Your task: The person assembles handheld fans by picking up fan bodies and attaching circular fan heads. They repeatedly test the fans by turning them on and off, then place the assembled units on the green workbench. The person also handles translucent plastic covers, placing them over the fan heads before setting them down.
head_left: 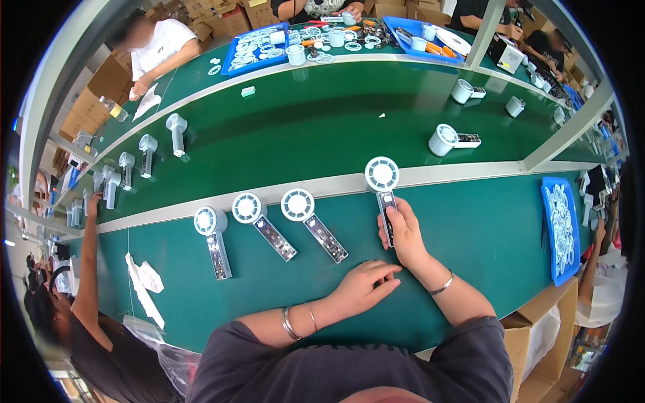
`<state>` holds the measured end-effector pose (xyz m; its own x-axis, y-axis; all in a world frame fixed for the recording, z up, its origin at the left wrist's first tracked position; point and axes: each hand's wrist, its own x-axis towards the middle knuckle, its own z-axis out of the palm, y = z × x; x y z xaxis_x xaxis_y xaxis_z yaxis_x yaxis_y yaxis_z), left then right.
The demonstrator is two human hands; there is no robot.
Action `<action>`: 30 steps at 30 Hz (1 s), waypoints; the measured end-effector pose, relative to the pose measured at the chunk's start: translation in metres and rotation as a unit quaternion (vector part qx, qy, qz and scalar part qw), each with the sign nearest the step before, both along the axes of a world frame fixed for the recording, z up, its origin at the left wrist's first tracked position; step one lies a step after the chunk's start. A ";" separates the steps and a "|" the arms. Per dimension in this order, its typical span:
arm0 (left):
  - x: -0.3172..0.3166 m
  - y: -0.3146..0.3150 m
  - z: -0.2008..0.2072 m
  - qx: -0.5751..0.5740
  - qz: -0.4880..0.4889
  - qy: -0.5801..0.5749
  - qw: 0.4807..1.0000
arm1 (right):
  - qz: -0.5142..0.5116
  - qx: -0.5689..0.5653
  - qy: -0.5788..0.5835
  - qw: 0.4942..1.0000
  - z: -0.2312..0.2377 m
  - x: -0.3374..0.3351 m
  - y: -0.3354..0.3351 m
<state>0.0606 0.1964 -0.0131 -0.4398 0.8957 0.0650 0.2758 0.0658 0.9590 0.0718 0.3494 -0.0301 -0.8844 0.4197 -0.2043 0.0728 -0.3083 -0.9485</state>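
A white handheld fan (381, 174) with a round slotted head stands up in my right hand (404, 232). My fingers wrap round its handle, where a circuit board shows. Beside the right wrist rests my left hand (368, 287), empty, its fingers loosely stretched and a little apart. To the left, three similar fans lie on the green table: the nearest to me in the row is a fan (314, 225) with its handle slanting down right, then a second fan (264, 226) and a third fan (213, 242). Their handles show bare boards too.
Beyond a pale rail (322, 187) runs a green conveyor belt (289, 134) carrying more fans (443, 140). A blue tray (561, 232) of white rings sits at the right. Crumpled white cloth (144, 282) lies left. A person's arm (87, 248) reaches to the belt; others work around.
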 end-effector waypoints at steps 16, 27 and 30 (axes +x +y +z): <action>-0.003 0.003 -0.008 0.005 -0.003 -0.014 1.000 | 0.006 0.048 0.011 0.999 0.003 0.002 -0.003; -0.005 0.002 -0.009 -0.002 -0.008 -0.036 0.999 | 0.003 0.072 0.069 0.995 -0.001 0.003 -0.004; -0.006 0.002 -0.008 -0.009 -0.008 -0.039 0.999 | 0.007 0.092 0.069 0.993 -0.001 0.004 -0.004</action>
